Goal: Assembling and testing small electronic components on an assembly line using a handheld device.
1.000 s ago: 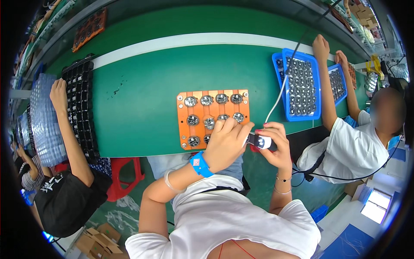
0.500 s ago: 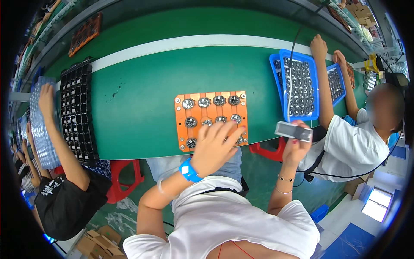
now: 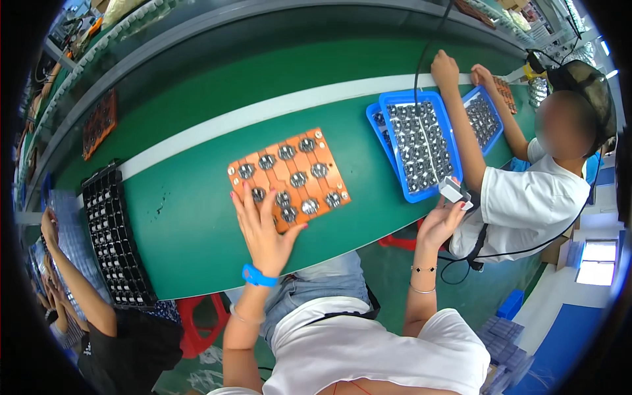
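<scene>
On the green table before me lies an orange fixture plate (image 3: 313,164), turned at a slant, with rows of round, shiny, dark parts set in it. My left hand (image 3: 263,237), a blue band at its wrist, rests over the plate's near left corner. Its fingers are spread across some of the round parts, and the thumb lies by the near edge. Out to the right, my right hand (image 3: 440,224) is raised, its fingertips closed on a small white-and-grey rectangular block (image 3: 453,190). That block is just in front of the blue tray.
Two stacked blue trays (image 3: 453,141) hold round parts, with another blue tray (image 3: 497,112) beyond. A co-worker's arm (image 3: 464,122) reaches past them. A black compartment tray (image 3: 122,230) stands at left near another person's arm (image 3: 82,280). A dark cable (image 3: 421,59) hangs above.
My view has turned, so the plate appears slanted and further left. My left hand has moved from the plate's middle to its near left corner. The block in my right hand has tilted.
</scene>
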{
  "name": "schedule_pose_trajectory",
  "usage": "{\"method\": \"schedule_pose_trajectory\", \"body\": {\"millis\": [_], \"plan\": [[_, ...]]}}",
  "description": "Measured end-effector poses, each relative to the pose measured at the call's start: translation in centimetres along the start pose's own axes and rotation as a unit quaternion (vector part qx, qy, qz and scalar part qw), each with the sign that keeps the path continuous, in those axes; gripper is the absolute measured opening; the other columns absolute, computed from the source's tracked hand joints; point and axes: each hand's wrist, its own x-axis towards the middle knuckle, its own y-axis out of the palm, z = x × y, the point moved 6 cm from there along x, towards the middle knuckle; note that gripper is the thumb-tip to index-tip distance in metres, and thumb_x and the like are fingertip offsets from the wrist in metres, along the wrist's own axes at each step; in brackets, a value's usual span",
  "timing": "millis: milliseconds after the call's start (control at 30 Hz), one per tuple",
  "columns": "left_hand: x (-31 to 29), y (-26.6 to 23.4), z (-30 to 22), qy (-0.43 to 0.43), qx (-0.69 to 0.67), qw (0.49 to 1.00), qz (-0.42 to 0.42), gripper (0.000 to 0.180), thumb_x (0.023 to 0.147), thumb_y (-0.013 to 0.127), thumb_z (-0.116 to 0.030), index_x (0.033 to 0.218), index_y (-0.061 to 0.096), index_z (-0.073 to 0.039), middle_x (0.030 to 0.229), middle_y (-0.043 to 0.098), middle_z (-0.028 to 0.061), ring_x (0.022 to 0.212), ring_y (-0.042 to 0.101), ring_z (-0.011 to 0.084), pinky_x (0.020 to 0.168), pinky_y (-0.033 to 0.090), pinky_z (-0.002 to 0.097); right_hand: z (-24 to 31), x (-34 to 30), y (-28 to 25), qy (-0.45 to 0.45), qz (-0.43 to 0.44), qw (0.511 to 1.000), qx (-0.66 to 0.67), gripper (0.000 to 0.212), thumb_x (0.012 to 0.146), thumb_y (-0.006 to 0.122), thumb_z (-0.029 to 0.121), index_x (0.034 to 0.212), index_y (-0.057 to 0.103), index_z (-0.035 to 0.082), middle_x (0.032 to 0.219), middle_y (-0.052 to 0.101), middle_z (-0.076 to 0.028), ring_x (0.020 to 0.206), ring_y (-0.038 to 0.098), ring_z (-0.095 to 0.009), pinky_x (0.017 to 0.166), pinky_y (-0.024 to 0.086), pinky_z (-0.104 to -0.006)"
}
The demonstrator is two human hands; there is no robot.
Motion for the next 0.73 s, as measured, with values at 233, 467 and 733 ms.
{"method": "schedule_pose_trajectory", "body": {"millis": [233,467,733], "plan": [[13.8,2.4,3.5,0.038,-0.018,0.998,-0.040,0.101,0.050,0.092,-0.029,0.137,0.041,-0.015,0.152,0.022,0.0202,0.137,0.022,0.0506,0.109,0.029,0.0564,-0.3,1.8,1.7,-0.019,-0.038,0.999,-0.011,0.038,0.102,0.041,0.021,0.134,0.038,0.000,0.140,0.045,-0.020,0.131,0.041,-0.027,0.112,0.025,-0.0417],[25.5,6.5,6.6,0.026,0.006,0.999,-0.043,0.103,0.054,0.091,-0.030,0.140,0.036,-0.017,0.146,0.030,0.0196,0.133,0.031,0.0446,0.112,0.029,0.0509,-1.1,1.3,1.6,-0.026,-0.070,0.996,-0.057,0.040,0.103,0.039,0.022,0.135,0.037,-0.002,0.141,0.044,-0.021,0.130,0.041,-0.026,0.113,0.023,-0.0389],[29.8,8.2,2.3,0.080,0.171,0.965,-0.180,0.091,0.063,0.085,-0.023,0.140,0.038,-0.020,0.149,0.025,0.0175,0.136,0.024,0.0454,0.107,0.025,0.0580,-0.9,1.4,2.9,-0.034,-0.105,0.992,-0.061,0.040,0.102,0.042,0.022,0.134,0.037,-0.001,0.138,0.047,-0.019,0.128,0.043,-0.025,0.111,0.025,-0.0396]]}}
